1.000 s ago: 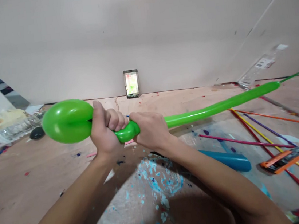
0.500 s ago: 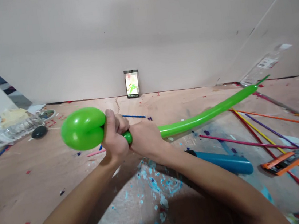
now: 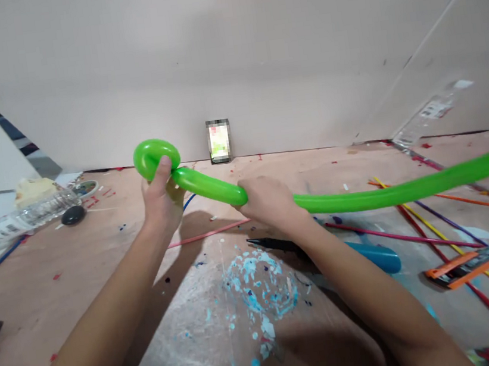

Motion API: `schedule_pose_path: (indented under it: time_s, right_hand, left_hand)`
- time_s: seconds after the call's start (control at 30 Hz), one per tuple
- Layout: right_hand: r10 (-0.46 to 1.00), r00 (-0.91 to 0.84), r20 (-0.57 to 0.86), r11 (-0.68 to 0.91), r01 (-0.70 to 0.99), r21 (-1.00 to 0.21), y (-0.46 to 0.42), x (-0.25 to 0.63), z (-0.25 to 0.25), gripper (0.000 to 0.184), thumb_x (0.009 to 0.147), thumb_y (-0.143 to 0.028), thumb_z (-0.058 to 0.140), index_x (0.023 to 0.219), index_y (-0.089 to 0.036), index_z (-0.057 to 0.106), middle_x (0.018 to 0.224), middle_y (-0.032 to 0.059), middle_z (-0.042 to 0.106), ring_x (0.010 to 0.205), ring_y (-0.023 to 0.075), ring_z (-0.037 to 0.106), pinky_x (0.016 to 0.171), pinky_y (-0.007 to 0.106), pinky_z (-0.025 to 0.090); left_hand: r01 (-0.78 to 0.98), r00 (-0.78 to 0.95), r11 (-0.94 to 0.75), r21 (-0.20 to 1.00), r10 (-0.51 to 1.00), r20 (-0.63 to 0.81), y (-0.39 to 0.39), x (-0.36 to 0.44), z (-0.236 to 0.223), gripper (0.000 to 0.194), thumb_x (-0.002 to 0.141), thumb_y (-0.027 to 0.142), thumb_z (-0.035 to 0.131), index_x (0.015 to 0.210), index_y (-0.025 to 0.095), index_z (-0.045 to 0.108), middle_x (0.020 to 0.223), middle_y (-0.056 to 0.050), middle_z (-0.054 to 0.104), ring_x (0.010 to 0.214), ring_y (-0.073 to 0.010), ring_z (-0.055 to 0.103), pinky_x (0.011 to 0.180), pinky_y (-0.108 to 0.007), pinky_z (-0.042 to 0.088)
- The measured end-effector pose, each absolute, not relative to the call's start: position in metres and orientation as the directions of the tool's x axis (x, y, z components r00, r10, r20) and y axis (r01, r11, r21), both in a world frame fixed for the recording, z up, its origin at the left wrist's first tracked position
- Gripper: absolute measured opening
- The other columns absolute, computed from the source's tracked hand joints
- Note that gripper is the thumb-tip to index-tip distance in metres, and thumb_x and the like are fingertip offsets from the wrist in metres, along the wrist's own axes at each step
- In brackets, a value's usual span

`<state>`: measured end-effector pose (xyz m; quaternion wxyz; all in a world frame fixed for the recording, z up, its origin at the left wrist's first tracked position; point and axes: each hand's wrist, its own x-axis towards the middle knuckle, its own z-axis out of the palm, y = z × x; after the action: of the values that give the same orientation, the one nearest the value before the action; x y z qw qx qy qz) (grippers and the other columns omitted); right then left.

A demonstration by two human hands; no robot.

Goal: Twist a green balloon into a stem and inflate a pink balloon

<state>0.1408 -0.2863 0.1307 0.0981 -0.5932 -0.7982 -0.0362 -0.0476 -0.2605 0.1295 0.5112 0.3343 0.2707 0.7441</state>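
Note:
A long bright green modelling balloon [image 3: 211, 187] stretches across my view above the table. Its left end is bent into a round loop, which my left hand [image 3: 163, 199] grips with the thumb pressed on the loop near the twist. Farther along, my right hand [image 3: 269, 201] is wrapped round the straight part, palm down. A smooth inflated section shows between the two hands. Past my right hand the tube runs on to the right edge of the picture, where its tip is out of view.
A blue balloon pump [image 3: 375, 256] with a black nozzle lies under my right forearm. Uninflated balloons and an orange-and-black cutter [image 3: 460, 268] lie at right. A phone [image 3: 220, 141] leans on the wall. Plastic bottles [image 3: 28, 217] and a black oval object [image 3: 73, 216] are also there.
My hands have moved apart, with a length of balloon now showing between them. The looped end has risen and turned, and the tail has swung out past the right edge.

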Motion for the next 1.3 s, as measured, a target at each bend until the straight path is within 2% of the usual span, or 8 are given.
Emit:
schedule_pose_path:
  time_s: [0.13, 0.4, 0.57, 0.73, 0.87, 1.0, 1.13, 1.3]
  right_hand:
    - [0.951, -0.196, 0.239, 0.212, 0.976, -0.044, -0.28, 0.159, 0.139, 0.029, 0.083, -0.046, 0.053, 0.093, -0.022, 0.066, 0.086, 0.0089, 0.071, 0.079, 0.0291, 0.066, 0.061, 0.033, 0.043]
    - [0.942, -0.15, 0.299, 0.154, 0.988, 0.009, -0.269, 0.174, 0.138, 0.022, 0.081, -0.039, 0.054, 0.09, -0.023, 0.066, 0.083, 0.0079, 0.071, 0.078, 0.0272, 0.066, 0.06, 0.031, 0.04]
    - [0.95, -0.146, 0.277, 0.152, 0.988, 0.0, -0.269, 0.18, 0.142, 0.024, 0.084, -0.042, 0.053, 0.092, -0.023, 0.066, 0.086, 0.0084, 0.071, 0.081, 0.0275, 0.065, 0.061, 0.031, 0.039]
    - [0.95, -0.22, 0.221, 0.229, 0.973, -0.016, -0.275, 0.171, 0.144, 0.028, 0.08, -0.044, 0.061, 0.097, -0.022, 0.064, 0.088, 0.0074, 0.071, 0.083, 0.0264, 0.065, 0.062, 0.03, 0.038]
    - [0.921, -0.333, 0.2, 0.356, 0.93, -0.089, -0.283, 0.158, 0.142, 0.035, 0.078, -0.046, 0.065, 0.102, -0.02, 0.061, 0.092, 0.0067, 0.07, 0.082, 0.0235, 0.063, 0.061, 0.028, 0.035]
    - [0.863, -0.478, 0.164, 0.505, 0.808, -0.304, -0.288, 0.157, 0.148, 0.04, 0.08, -0.049, 0.063, 0.107, -0.019, 0.059, 0.098, 0.0054, 0.069, 0.082, 0.0199, 0.061, 0.063, 0.027, 0.038]
    - [0.811, -0.576, 0.105, 0.543, 0.673, -0.502, -0.289, 0.169, 0.159, 0.044, 0.085, -0.043, 0.059, 0.121, -0.02, 0.056, 0.118, 0.0067, 0.064, 0.098, 0.0193, 0.061, 0.077, 0.026, 0.045]
    - [0.84, -0.54, 0.048, 0.503, 0.743, -0.441, -0.287, 0.181, 0.161, 0.047, 0.082, -0.036, 0.063, 0.126, -0.021, 0.054, 0.121, 0.0065, 0.064, 0.102, 0.0203, 0.061, 0.084, 0.028, 0.045]
  left_hand:
    - [-0.495, -0.172, -0.261, 0.829, 0.964, 0.201, -0.252, -0.066, 0.133, 0.029, 0.071, 0.039, 0.077, 0.09, 0.022, 0.062, 0.092, -0.003, 0.069, 0.086, -0.0186, 0.066, 0.076, -0.031, 0.056]
    - [-0.537, 0.258, 0.323, 0.779, 0.942, -0.213, -0.262, -0.063, 0.14, 0.028, 0.074, 0.045, 0.063, 0.073, 0.017, 0.062, 0.06, -0.006, 0.061, 0.048, -0.0153, 0.057, 0.05, -0.03, 0.052]
    - [-0.536, 0.088, 0.01, 0.844, 0.995, 0.044, -0.26, -0.067, 0.136, 0.035, 0.072, 0.044, 0.07, 0.095, 0.019, 0.065, 0.081, -0.007, 0.068, 0.067, -0.0182, 0.065, 0.059, -0.029, 0.054]
    - [-0.4, 0.309, 0.004, 0.916, 0.942, 0.131, -0.261, -0.069, 0.125, 0.043, 0.065, 0.033, 0.081, 0.104, 0.02, 0.066, 0.117, -0.011, 0.064, 0.101, -0.0261, 0.064, 0.08, -0.036, 0.056]
    - [-0.322, 0.312, -0.043, 0.946, 0.938, 0.149, -0.264, -0.06, 0.116, 0.035, 0.068, 0.029, 0.08, 0.098, 0.017, 0.069, 0.102, -0.01, 0.068, 0.094, -0.0248, 0.067, 0.071, -0.032, 0.057]
    - [-0.314, 0.246, -0.125, 0.941, 0.947, 0.208, -0.263, -0.06, 0.115, 0.028, 0.069, 0.03, 0.079, 0.091, 0.016, 0.07, 0.093, -0.007, 0.069, 0.085, -0.0206, 0.067, 0.063, -0.028, 0.058]
    - [-0.349, 0.183, -0.162, 0.923, 0.954, 0.237, -0.262, -0.064, 0.121, 0.023, 0.067, 0.028, 0.081, 0.083, 0.015, 0.071, 0.089, -0.006, 0.07, 0.081, -0.0184, 0.067, 0.068, -0.028, 0.059]
    - [-0.417, 0.04, -0.168, 0.893, 0.978, 0.203, -0.259, -0.056, 0.116, 0.023, 0.057, 0.022, 0.085, 0.072, 0.014, 0.069, 0.078, -0.004, 0.07, 0.076, -0.0185, 0.067, 0.072, -0.033, 0.06]
